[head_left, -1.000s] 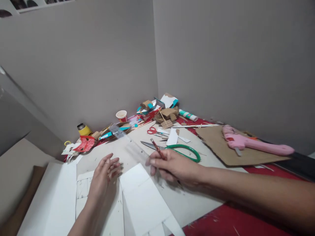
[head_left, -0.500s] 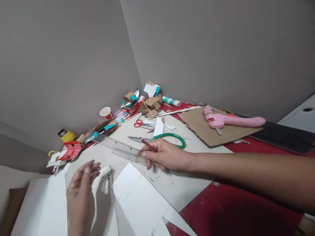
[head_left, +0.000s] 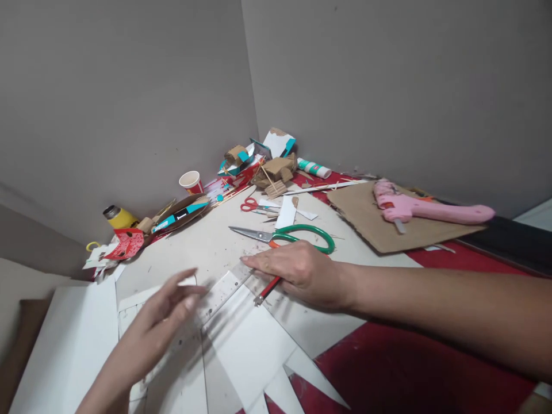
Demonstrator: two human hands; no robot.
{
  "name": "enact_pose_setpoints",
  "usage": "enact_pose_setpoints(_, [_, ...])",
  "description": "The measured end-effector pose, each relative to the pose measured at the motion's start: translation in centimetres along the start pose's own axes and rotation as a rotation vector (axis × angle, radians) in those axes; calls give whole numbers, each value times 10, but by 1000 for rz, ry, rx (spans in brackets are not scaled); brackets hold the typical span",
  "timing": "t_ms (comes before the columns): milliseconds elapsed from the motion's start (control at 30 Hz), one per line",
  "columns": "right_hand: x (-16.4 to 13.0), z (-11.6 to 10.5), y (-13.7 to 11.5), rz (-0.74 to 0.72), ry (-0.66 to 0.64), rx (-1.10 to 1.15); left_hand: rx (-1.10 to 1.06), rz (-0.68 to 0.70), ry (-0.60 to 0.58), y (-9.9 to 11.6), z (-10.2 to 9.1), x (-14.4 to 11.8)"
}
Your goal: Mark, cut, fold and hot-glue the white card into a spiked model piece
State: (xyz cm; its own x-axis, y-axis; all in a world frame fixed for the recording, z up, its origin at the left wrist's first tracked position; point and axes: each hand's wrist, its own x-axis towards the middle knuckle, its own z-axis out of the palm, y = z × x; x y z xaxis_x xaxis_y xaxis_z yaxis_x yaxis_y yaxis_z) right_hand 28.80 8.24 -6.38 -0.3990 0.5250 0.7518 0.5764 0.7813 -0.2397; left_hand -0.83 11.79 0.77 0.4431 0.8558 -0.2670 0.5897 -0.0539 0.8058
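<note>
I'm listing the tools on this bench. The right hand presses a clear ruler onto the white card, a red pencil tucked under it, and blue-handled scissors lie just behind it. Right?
Not quite. The scissors just behind the right hand have green handles, not blue, as the head view shows. The rest holds: that hand presses the clear ruler onto the white card, with the red pencil under it.

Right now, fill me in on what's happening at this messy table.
A person is working with white card sheets on a cluttered craft table. The right hand presses a clear ruler flat onto the card and has a red pencil tucked under its fingers. The left hand hovers open over the ruler's other end. Green-handled scissors lie just beyond, and a pink glue gun rests on brown cardboard.
</note>
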Motion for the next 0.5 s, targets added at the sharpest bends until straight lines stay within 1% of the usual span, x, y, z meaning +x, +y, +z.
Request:
enact_pose_setpoints(33, [1,0,-1,-2,8,-16,33,-30,-143,0,3,-3])
enact_pose_setpoints(67, [1,-1,-3,-19,11,-31,75,-54,-237,1,4,-6])
enact_pose_setpoints(100, [2,-1,-5,-49,9,-43,130,-66,-273,1,5,-8])
enact_pose_setpoints(167, [3,0,-8,-116,6,-55,193,-82,-287,2,5,-12])
enact_pose_setpoints(200, [3,1,-10,-136,3,-49,172,-80,-295,2,7,-12])
enact_pose_setpoints(267, [2,5,-13,-151,3,-29,19,-65,-328,1,13,-9])
enact_pose_setpoints(333, [0,9,-14,-149,2,-14,-141,-45,-318,0,21,-2])
enact_pose_setpoints(367, [0,10,-15,-140,-1,-10,-168,-35,-293,-1,24,2])
enact_pose_setpoints(433, [-2,10,-15,-93,-40,3,-139,-10,-212,-5,25,9])
enact_pose_setpoints(500, [-3,8,-15,-16,-105,27,-81,7,-128,-9,19,15])
